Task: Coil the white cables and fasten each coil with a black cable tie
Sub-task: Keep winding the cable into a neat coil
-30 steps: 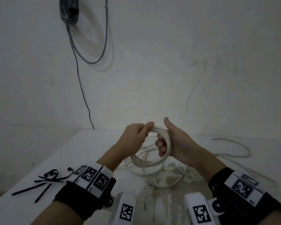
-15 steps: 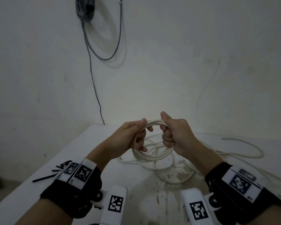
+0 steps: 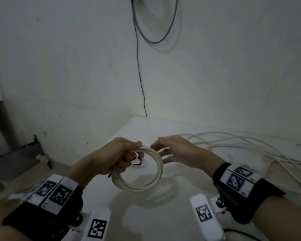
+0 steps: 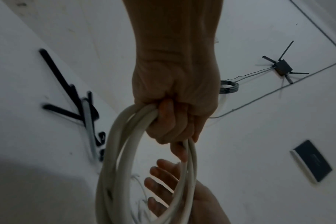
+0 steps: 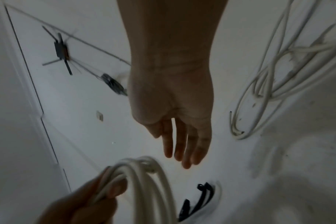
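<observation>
Left hand gripped white coil at its 10 o'clock, above table — right hand fingers straight, apart, just off coil's 2 o'clock, holding nothing.

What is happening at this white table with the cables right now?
A person is bundling cables. The left hand grips a round coil of white cable, held above the white table. The right hand is open beside the coil, fingers straight, holding nothing. No tie is visible on the coil; black cable ties lie on the table. More loose white cable lies uncoiled to the right.
</observation>
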{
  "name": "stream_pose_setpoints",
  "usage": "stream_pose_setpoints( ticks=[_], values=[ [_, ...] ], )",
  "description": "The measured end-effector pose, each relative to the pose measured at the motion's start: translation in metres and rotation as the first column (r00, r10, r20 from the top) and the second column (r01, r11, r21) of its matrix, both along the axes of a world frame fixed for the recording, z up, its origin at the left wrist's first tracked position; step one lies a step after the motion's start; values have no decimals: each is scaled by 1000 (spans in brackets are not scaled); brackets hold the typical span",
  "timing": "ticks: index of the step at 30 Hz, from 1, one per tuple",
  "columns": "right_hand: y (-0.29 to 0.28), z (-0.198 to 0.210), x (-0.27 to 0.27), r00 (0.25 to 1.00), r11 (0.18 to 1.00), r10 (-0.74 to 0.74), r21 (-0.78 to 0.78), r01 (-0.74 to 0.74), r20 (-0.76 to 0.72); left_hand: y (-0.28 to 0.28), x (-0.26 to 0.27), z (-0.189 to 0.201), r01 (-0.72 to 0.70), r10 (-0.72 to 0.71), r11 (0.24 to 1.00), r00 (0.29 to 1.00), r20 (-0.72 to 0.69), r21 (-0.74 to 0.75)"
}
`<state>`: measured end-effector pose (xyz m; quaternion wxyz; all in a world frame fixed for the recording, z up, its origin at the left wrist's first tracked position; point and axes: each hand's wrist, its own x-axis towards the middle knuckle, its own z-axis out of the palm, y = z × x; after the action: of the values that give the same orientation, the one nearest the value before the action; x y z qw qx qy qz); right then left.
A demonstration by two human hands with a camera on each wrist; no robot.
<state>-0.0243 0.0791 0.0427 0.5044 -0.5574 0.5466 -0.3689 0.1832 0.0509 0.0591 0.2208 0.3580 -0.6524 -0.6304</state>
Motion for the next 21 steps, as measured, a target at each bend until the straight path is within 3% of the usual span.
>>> stream_pose_setpoints(
  ticks=[1,2,4,5,7,12,13,16,21],
  values=[
    [-12,-6,5,983,998,1,-62,-13,-181,-2,9,-4,-15,14,1000,1000,15,20],
    [-23,-12,9,922,991,31,-107,-78,-387,-4,16,-8,-31,30,999,999,23,39],
    [-43,-23,16,684,958,143,-73,-276,-715,-7,28,-14,-57,56,996,998,27,66],
    [-50,-27,19,566,939,190,-19,-343,-802,-9,32,-17,-65,63,995,998,25,75],
    [-59,-35,22,443,910,226,26,-413,-868,-12,36,-21,-75,73,993,997,24,88],
    [-60,-40,14,508,919,118,-99,-381,-853,-18,30,-27,-58,56,993,998,24,103],
    [-59,-40,11,493,917,116,-98,-388,-862,-19,26,-27,-51,49,993,999,22,107],
    [-53,-37,4,346,868,106,-84,-489,-932,-19,13,-28,-28,25,993,999,23,116],
    [-45,-17,-5,184,823,72,-46,-566,-980,-15,-2,-29,1,-7,992,999,42,128]
  ],
)
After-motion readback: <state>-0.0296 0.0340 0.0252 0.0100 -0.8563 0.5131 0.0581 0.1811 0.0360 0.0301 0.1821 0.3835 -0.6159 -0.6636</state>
